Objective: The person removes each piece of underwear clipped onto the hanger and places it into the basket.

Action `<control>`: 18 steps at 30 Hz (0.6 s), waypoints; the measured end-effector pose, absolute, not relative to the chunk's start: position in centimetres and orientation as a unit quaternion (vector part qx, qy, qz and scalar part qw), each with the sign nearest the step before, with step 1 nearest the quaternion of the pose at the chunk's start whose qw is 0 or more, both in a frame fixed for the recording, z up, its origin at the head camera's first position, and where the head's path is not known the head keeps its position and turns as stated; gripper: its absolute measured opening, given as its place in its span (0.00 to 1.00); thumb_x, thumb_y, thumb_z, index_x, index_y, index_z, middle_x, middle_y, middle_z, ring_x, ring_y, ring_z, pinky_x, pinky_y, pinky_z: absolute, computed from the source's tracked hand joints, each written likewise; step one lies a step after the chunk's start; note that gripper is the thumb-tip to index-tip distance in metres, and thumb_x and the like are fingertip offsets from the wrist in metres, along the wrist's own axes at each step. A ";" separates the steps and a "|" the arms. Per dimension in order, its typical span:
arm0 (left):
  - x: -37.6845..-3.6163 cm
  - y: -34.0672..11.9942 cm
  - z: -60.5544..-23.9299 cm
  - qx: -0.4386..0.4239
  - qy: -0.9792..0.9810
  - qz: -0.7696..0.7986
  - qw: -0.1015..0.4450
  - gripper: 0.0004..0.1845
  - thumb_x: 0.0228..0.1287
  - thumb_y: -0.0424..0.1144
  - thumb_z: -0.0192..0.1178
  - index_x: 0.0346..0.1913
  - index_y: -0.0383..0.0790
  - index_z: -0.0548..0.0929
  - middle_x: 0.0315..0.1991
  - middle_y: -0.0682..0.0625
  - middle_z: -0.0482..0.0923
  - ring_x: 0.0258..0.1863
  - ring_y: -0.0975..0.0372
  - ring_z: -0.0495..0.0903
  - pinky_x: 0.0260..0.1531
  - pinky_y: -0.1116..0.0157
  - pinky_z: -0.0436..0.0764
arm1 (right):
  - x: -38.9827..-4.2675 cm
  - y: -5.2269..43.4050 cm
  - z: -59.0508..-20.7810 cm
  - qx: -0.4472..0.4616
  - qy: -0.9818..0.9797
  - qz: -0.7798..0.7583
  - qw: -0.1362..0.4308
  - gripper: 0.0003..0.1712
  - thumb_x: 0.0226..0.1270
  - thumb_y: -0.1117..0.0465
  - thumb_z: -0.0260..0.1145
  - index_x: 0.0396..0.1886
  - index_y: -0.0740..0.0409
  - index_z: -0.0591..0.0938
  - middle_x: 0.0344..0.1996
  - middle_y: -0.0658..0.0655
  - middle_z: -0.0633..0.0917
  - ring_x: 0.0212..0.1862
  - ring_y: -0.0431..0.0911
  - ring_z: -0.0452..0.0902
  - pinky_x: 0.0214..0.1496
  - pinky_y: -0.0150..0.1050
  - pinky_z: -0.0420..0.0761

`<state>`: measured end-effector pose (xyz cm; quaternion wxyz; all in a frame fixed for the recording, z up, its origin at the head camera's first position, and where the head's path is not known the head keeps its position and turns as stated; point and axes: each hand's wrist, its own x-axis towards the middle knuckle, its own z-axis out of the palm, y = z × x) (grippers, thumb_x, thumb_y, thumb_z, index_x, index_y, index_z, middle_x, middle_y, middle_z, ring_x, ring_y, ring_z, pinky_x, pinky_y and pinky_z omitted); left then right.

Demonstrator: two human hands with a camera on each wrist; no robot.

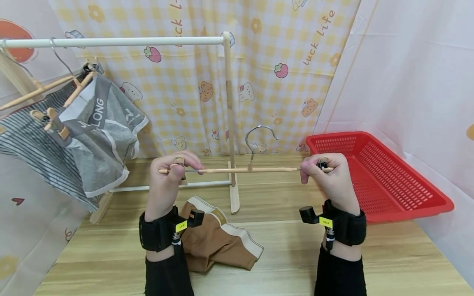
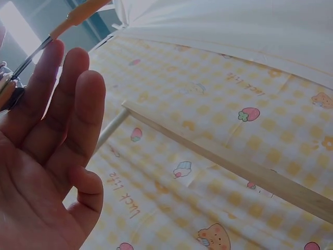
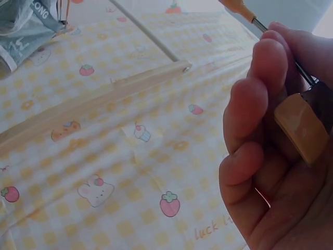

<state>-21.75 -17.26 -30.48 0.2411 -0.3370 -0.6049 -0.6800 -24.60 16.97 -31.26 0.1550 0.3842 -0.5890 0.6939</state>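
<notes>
Wooden hanger held level above table, hook up. Your left hand grasps one end, your right hand other; fingers of both pinch it. Brown briefs on table near your left wrist, gold waistband patch illegible. Yellow tags on your wrist straps, print too small. Left: grey briefs hang from rack, waistband showing "LONG". Right: red basket. Behind: curtain printed "luck life".
</notes>
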 end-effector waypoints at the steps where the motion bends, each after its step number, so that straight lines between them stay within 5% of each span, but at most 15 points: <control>1: -21.8 -17.2 -30.5 -0.335 -0.605 -0.680 0.245 0.27 0.65 0.57 0.64 0.27 0.32 0.85 0.28 0.43 0.82 0.27 0.55 0.80 0.13 0.67 0.57 | -24.6 17.0 -31.2 0.384 -0.590 0.693 0.155 0.14 0.63 0.82 0.58 0.20 0.70 0.81 0.15 0.59 0.80 0.21 0.46 0.75 0.29 0.34 0.74; 12: -22.1 -16.4 -30.6 -0.305 -0.579 -0.697 0.292 0.23 0.69 0.47 0.60 0.22 0.31 0.83 0.21 0.45 0.80 0.20 0.56 0.78 0.16 0.68 0.63 | -24.2 16.9 -30.7 0.355 -0.633 0.669 0.162 0.10 0.63 0.79 0.61 0.23 0.70 0.82 0.17 0.59 0.81 0.23 0.44 0.76 0.25 0.32 0.69; 18: -22.1 -16.3 -30.6 -0.292 -0.569 -0.700 0.318 0.23 0.67 0.43 0.58 0.19 0.29 0.82 0.19 0.46 0.79 0.18 0.56 0.76 0.16 0.67 0.65 | -24.0 17.2 -30.7 0.359 -0.642 0.661 0.152 0.04 0.63 0.75 0.65 0.28 0.71 0.82 0.19 0.59 0.83 0.25 0.44 0.79 0.27 0.30 0.74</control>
